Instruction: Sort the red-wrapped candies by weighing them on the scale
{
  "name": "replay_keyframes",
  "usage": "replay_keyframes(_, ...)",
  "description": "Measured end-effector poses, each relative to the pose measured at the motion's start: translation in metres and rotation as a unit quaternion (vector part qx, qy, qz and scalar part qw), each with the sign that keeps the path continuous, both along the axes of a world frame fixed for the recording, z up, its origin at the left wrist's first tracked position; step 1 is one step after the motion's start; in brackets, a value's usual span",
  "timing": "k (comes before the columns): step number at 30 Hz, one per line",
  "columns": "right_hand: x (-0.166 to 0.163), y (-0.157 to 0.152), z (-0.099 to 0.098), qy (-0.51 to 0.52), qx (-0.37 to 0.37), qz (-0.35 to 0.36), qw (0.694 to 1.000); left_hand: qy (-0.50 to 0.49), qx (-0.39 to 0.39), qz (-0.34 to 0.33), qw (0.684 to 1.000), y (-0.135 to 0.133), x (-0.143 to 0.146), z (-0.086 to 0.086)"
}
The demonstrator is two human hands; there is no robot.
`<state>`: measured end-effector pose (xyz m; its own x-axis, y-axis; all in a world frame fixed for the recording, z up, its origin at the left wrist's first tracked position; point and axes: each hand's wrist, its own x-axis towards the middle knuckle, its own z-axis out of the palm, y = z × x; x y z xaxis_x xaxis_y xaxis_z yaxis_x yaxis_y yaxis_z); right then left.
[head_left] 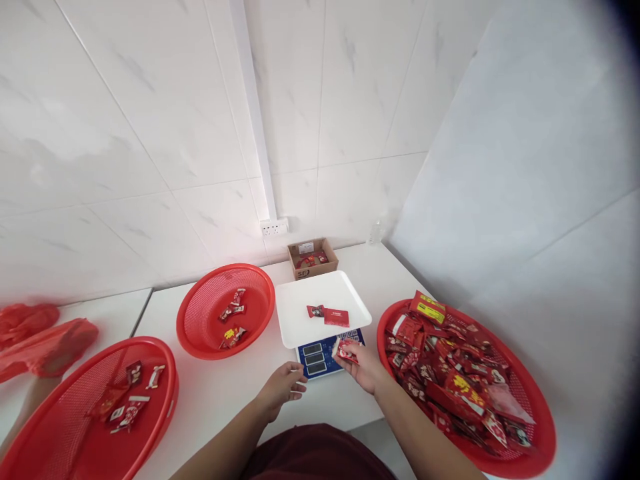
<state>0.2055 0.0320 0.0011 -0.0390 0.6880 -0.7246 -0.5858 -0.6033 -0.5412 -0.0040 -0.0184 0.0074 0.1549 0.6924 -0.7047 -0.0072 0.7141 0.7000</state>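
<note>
right hand [368,371] pinches red packet [349,351]; left hand [283,389] loosely parted
likely light, soft, slick; grip its middle

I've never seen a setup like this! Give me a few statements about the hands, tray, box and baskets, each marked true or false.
1. The right hand holds a red packet. True.
2. The left hand grips the cardboard box. False: it is near the scale, fingers loosely curled, with nothing visible in it.
3. A small wrapped packet and a flat red packet lie on the white tray. True.
4. The cardboard box stands between the tray and the person. False: it stands beyond the tray, toward the wall.
5. The basket on the right is fuller than the middle basket. True.
</note>
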Motion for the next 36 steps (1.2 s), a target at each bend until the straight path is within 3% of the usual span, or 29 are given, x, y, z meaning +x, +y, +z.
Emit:
replay_keyframes(7, -0.020, 0.026, 0.029, 0.017, 0.072, 0.039, 0.997, -0.020, 0.008, -0.026, 0.999, 0.005, 0.014, 0.001)
replay_keyframes(14, -0.001, 0.001, 0.007, -0.034, 0.043, 0.010, 0.998, -0.016, -0.008, -0.037, 0.999, 0.004, 0.016, 0.006)
replay_keyframes(18, 0.030, -0.020, 0.009, -0.156, 0.125, 0.026, 0.979, -0.022, -0.010, -0.057, 0.998, 0.006, 0.018, 0.009)
replay_keyframes(20, 0.058, -0.025, 0.015, -0.314, 0.190, 0.016, 0.930, -0.016, -0.006, -0.062, 0.998, 0.007, 0.021, 0.009)
replay_keyframes(22, 0.094, -0.029, 0.017, -0.507, 0.229, 0.002, 0.831, -0.012, -0.004, -0.070, 0.997, 0.008, 0.023, 0.009)
replay_keyframes(24, 0.132, -0.036, 0.014, -0.656, 0.223, 0.012, 0.721, -0.007, -0.006, -0.079, 0.997, 0.008, 0.025, 0.008)
replay_keyframes(26, 0.166, -0.045, 0.004, -0.726, 0.165, 0.041, 0.667, -0.001, -0.011, -0.082, 0.997, 0.007, 0.026, 0.007)
replay_keyframes(28, 0.191, -0.055, -0.011, -0.736, 0.077, 0.075, 0.668, 0.004, -0.014, -0.078, 0.997, 0.006, 0.027, 0.006)
replay_keyframes(30, 0.207, -0.063, -0.024, -0.713, 0.021, 0.113, 0.692, 0.009, -0.015, -0.074, 0.997, 0.005, 0.027, 0.007)
replay_keyframes(36, 0.223, -0.062, -0.033, -0.666, 0.038, 0.181, 0.723, 0.015, -0.013, -0.078, 0.997, 0.001, 0.029, 0.010)
